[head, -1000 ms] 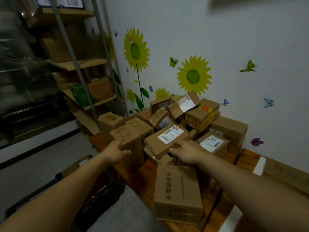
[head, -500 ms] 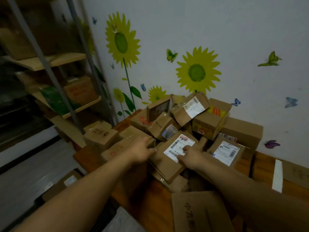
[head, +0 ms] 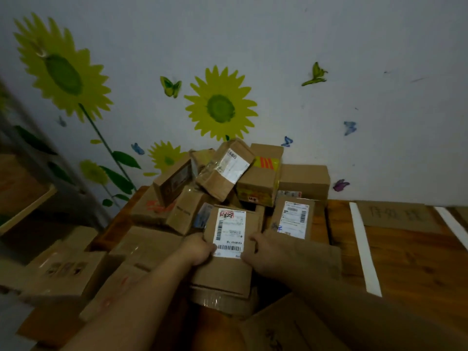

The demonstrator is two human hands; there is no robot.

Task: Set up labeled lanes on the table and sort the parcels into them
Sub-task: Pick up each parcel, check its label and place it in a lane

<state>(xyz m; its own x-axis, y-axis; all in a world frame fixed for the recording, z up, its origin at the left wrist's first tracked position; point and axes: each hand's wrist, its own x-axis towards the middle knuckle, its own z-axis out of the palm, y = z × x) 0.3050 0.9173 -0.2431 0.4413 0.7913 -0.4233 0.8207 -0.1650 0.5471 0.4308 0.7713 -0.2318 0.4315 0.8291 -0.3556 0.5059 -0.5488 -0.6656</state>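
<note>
Both hands hold one cardboard parcel [head: 224,272] at the near edge of the pile: the left hand [head: 200,249] grips its left side with the fingers curled against the edge, and the right hand [head: 266,252] grips its right side the same way. The parcel lies face up on top of other boxes, its white shipping label [head: 230,231] with barcodes and a red stamp showing between the two hands. Just to its right a second labelled parcel [head: 293,219] leans in the heap. Behind them a taped parcel [head: 225,171] sits tilted on top, touching a box with orange and yellow tape [head: 263,178]. The heap fills the left part of the wooden surface [head: 417,262] and reaches the wall [head: 354,59], which carries sunflower stickers [head: 220,107] and butterflies. To the right of the pile a white strip [head: 364,249] runs across the surface; beyond it a flat cardboard sign [head: 395,215] with handwriting too blurred to read lies near the wall, and another white strip [head: 453,224] follows it. A wooden shelf [head: 25,206] shows at the far left.
</note>
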